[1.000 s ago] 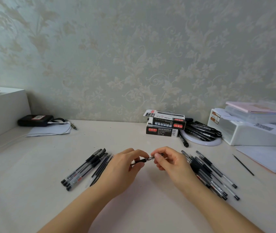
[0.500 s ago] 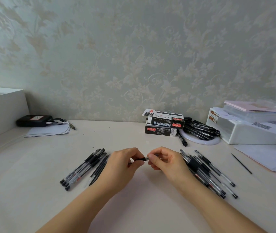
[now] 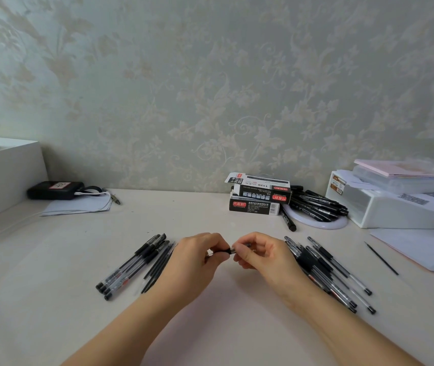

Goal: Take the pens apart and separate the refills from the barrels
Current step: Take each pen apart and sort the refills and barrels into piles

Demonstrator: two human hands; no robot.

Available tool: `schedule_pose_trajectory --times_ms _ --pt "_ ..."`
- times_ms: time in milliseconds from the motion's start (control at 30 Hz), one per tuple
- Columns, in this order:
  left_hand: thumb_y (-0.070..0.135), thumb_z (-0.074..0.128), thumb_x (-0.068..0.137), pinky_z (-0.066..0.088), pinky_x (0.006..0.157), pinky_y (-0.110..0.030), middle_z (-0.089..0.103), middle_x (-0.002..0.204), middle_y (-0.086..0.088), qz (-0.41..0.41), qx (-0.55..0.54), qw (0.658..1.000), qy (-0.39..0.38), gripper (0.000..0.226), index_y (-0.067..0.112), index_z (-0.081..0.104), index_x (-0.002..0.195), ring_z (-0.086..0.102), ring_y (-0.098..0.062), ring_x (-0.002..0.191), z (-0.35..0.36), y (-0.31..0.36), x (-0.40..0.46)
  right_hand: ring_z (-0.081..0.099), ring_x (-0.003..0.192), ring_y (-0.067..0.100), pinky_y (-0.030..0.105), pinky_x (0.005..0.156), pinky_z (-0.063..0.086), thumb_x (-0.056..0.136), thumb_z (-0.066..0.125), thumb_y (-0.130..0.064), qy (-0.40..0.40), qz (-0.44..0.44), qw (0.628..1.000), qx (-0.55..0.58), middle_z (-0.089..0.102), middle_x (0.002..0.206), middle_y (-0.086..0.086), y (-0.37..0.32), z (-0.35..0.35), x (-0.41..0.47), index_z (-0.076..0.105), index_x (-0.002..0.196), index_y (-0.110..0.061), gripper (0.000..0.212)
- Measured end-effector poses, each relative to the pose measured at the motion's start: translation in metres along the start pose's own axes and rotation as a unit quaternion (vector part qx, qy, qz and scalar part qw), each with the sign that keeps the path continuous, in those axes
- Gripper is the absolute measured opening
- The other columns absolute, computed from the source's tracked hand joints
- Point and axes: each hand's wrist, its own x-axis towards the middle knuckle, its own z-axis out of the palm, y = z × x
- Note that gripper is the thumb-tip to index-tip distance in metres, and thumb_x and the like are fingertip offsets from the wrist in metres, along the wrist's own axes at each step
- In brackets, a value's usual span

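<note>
Across the pale cream tabletop (image 3: 224, 326) the work is laid out in sorted groups, which looks deliberate: a large fan of whole clear-barrelled black gel pens (image 3: 327, 270) lies to the right, just beside the right wrist, probably the stock still to be opened. To the left, near the left hand, lie a smaller row of clear empty-looking barrels with black grips (image 3: 131, 268) and, just beside it, a few thin dark refills (image 3: 159, 268), kept apart as the task asks. One more slim black refill (image 3: 381, 258) lies alone, well apart on the right.

Between the groups, the left hand (image 3: 197, 262) curls around the black grip end of a single pen (image 3: 228, 250), while the right hand (image 3: 261, 256) pinches the clear barrel end with thumb and fingertips. Both hands are closed on it, held level above the table, likely to unscrew it.
</note>
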Motion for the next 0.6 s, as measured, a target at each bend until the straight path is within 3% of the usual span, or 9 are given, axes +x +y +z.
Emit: schedule_pose_trajectory --times_ms 233,333,400,500,600 --pt "0.016 0.064 0.089 0.038 0.058 -0.01 0.065 0.08 0.014 0.004 -0.002 1.0 0.014 0.007 0.022 0.067 0.088 0.052 0.002 0.064 0.003 0.0 0.0 0.067 0.071 0.013 0.022 0.07 0.056 0.09 0.068 -0.014 0.021 -0.018 1.0 -0.006 0.072 0.08 0.012 0.004 0.003 0.004 0.073 0.089 -0.015 0.005" --pt "0.018 0.064 0.089 0.046 0.064 -0.022 0.063 0.082 0.012 -0.005 0.045 0.997 0.054 0.005 0.023 0.065 0.089 0.055 -0.005 0.067 -0.005 -0.004 0.002 0.066 0.075 0.013 0.026 0.075 0.056 0.09 0.068 -0.022 0.056 -0.04 0.996 -0.059 0.072 0.085 0.005 0.008 0.006 0.005 0.068 0.098 -0.025 0.009" --pt "0.02 0.064 0.088 0.049 0.067 -0.034 0.06 0.087 0.008 -0.053 0.09 0.988 0.113 0.003 0.023 0.065 0.088 0.058 -0.014 0.07 -0.02 -0.013 0.006 0.064 0.077 0.006 0.017 0.073 0.052 0.09 0.067 -0.031 0.083 -0.056 0.985 -0.14 0.069 0.089 -0.004 0.011 0.002 0.005 0.065 0.103 -0.029 0.014" --pt "0.02 0.059 0.09 0.044 0.061 -0.034 0.053 0.09 0.002 -0.158 0.169 0.958 0.17 0.006 0.021 0.065 0.09 0.053 -0.023 0.069 -0.045 -0.033 0.008 0.062 0.076 0.002 0.007 0.066 0.045 0.09 0.068 -0.028 0.1 -0.08 0.972 -0.198 0.068 0.088 -0.008 0.012 -0.007 0.003 0.067 0.102 -0.025 0.012" --pt "0.02 0.052 0.093 0.044 0.065 -0.034 0.053 0.094 -0.004 -0.256 0.213 0.929 0.162 0.014 0.017 0.065 0.097 0.053 -0.028 0.078 -0.057 -0.048 0.006 0.061 0.077 0.0 0.008 0.067 0.046 0.09 0.068 -0.023 0.103 -0.089 0.965 -0.225 0.069 0.086 -0.011 0.013 -0.01 0.002 0.069 0.097 -0.022 0.008"
